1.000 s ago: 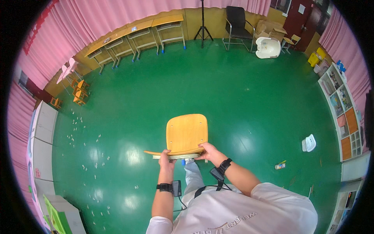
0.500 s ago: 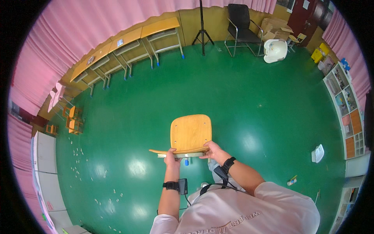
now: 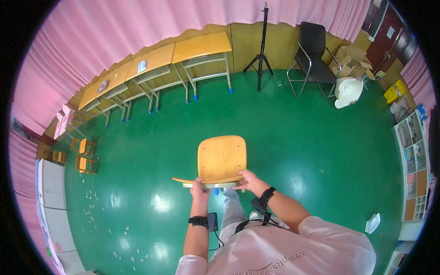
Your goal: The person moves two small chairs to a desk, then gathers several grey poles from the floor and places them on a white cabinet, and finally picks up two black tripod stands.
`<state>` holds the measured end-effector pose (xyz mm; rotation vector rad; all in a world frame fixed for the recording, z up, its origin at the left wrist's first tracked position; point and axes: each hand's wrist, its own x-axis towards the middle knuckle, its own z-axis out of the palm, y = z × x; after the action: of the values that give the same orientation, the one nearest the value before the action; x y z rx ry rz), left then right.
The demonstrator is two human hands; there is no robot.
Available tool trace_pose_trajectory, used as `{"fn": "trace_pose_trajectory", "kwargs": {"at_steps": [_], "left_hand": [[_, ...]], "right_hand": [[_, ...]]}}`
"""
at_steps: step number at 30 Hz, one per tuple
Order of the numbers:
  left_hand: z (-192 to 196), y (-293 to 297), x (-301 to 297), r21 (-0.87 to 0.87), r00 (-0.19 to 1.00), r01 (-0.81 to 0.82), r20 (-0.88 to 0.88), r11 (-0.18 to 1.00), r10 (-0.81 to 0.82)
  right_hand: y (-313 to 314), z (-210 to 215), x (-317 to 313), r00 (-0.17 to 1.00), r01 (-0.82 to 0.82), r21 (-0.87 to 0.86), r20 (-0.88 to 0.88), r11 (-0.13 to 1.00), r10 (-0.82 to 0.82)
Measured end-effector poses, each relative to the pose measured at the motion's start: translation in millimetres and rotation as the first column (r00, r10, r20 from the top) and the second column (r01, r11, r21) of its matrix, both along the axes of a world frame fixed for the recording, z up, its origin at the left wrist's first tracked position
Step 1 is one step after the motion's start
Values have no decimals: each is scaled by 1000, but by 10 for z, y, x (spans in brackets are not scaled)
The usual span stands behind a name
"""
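A wooden school chair [image 3: 222,156] with a pale metal frame is held in front of my body, its broad tan seat turned up toward me. The backrest shows edge-on at the near side. My left hand [image 3: 198,187] grips the near edge, thumb on top and fingers curled beneath. On the other side, my right hand [image 3: 248,180] grips the same edge with its thumb on the wood. One blue-capped leg end [image 3: 216,191] shows below the frame; the other legs are hidden.
School desks [image 3: 201,48] line the back wall. A black tripod [image 3: 260,57], a black armchair [image 3: 316,59] and cardboard boxes [image 3: 350,61] stand to their right. Small wooden chairs [image 3: 85,163] and white cabinets [image 3: 54,183] are at left, shelves [image 3: 414,151] at right. Scraps [image 3: 90,201] litter the green floor [image 3: 151,151].
My body has moved forward over the floor with the chair still in both hands. The desks, tripod and armchair appear closer and lower in view. A leg has stepped ahead.
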<state>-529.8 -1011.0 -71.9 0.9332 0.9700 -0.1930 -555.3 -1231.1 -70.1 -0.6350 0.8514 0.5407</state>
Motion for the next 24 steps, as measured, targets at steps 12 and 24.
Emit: {"fn": "trace_pose_trajectory", "kwargs": {"at_steps": [12, 24], "left_hand": [[-419, -796, 3889, -65, 998, 61, 10, 996, -60], [-1750, -1197, 5991, -198, 998, 44, 60, 979, -32]], "right_hand": [[-798, -477, 3901, 999, 34, -79, 16, 996, -33], [-1477, -1613, 6393, 994, -16, -34, 111, 999, 20]]}}
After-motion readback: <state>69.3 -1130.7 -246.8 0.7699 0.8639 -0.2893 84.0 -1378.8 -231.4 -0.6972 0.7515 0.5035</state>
